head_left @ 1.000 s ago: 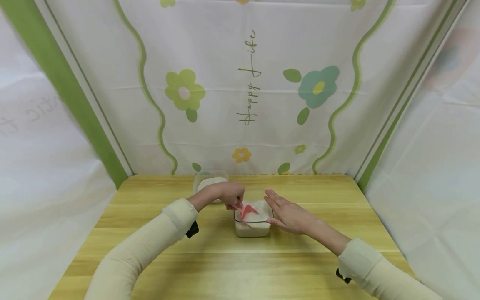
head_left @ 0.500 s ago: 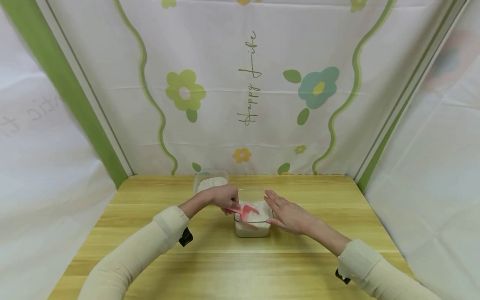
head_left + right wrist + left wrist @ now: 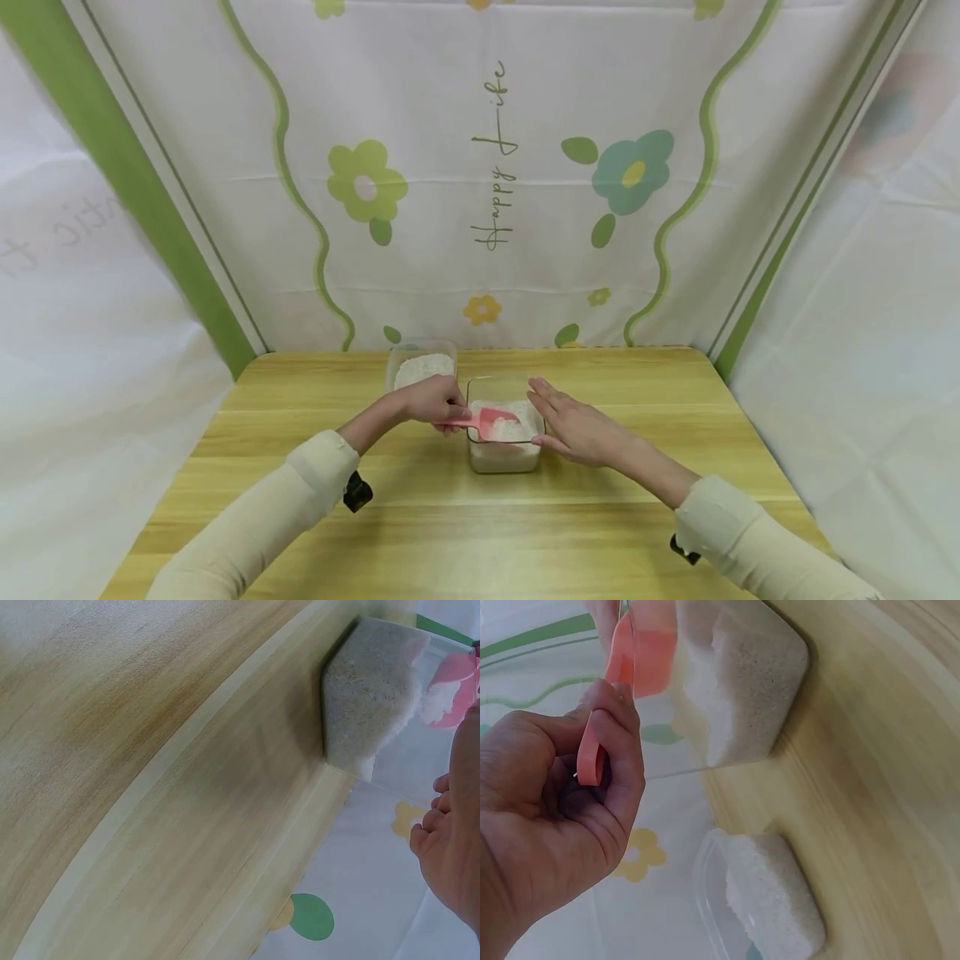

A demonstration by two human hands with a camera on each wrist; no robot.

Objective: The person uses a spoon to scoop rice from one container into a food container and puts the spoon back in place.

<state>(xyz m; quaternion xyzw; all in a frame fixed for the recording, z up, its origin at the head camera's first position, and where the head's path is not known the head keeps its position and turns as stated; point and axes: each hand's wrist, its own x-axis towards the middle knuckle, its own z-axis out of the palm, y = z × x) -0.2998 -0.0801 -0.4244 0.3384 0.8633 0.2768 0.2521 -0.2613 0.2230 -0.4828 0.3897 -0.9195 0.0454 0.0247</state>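
My left hand [image 3: 433, 400] grips the handle of a pink scoop [image 3: 487, 423]. The scoop lies level over the clear square container [image 3: 504, 458], carrying a small heap of white grains that look like rice [image 3: 440, 703]. More grains fill the lower part of that container. In the left wrist view, curled fingers and thumb wrap the looped end of the scoop handle [image 3: 591, 759]. My right hand [image 3: 581, 427] has its fingers straight and rests along the container's right rim, thumb at the near corner.
A second clear plastic container [image 3: 393, 367] with a white grain heap stands at the back left, just behind my left hand. A wooden table [image 3: 495, 542] carries everything. A flower-printed white curtain [image 3: 420, 267] hangs along the table's back edge, with more cloth at both sides.
My left hand has drawn left and slightly toward me, and the scoop has levelled out with grains in it. The right hand keeps its place at the container.
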